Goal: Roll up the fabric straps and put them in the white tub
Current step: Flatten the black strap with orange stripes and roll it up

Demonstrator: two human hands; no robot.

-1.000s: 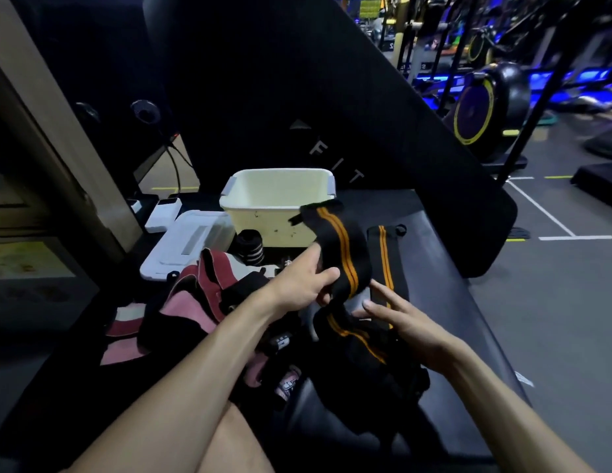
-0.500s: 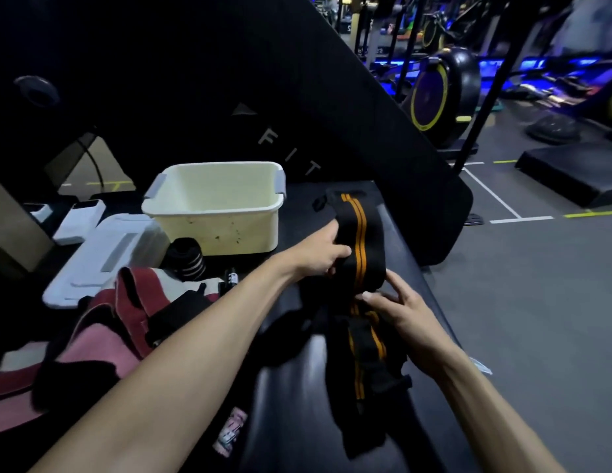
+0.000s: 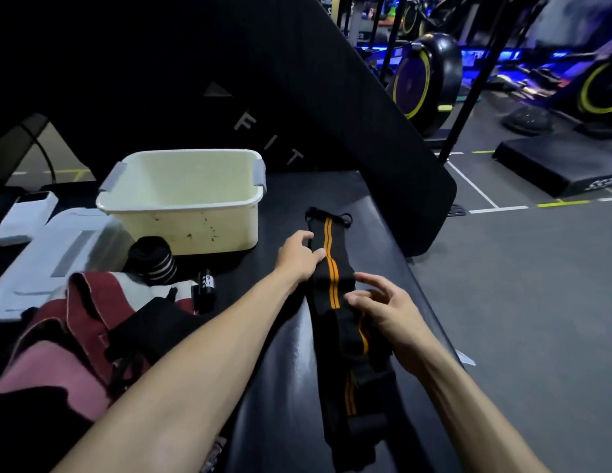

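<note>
Black-and-orange strap [image 3: 332, 268] lies lengthwise down mid-frame on the bench [image 3: 280, 370]; my left hand [image 3: 297, 256] presses its left edge with straight fingers, my right hand [image 3: 383, 305] hovers relaxed. White tub [image 3: 188, 199] sits upper left.

Black padded bench [image 3: 287, 356], glossy, running away from the viewer. Lying directly on it: a white tub [image 3: 185, 213] at the far left; a black strap with two orange stripes [image 3: 332, 271] laid flat lengthwise to the right; a rolled black-and-white strap [image 3: 154, 261] just beside the tub's front; a heap of maroon and pink fabric [image 3: 69, 329] at the near left.
</note>
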